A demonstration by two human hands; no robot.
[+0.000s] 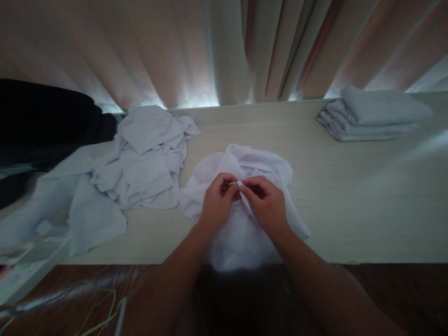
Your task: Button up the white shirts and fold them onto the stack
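The left hand (217, 200) and right hand (269, 204) pinched one fold of white cloth (238, 238). Its bulk spread beneath both, neither nearer.

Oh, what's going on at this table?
A person's left hand and right hand are pinching a small bit of white cloth, close together. The rest of the cloth lies bunched around them on the table. A rumpled heap of fabric lies to the left; a folded stack sits at the back right.

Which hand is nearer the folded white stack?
Right: the right hand, pinching cloth, is left of the folded white stack; the left hand is farther left.
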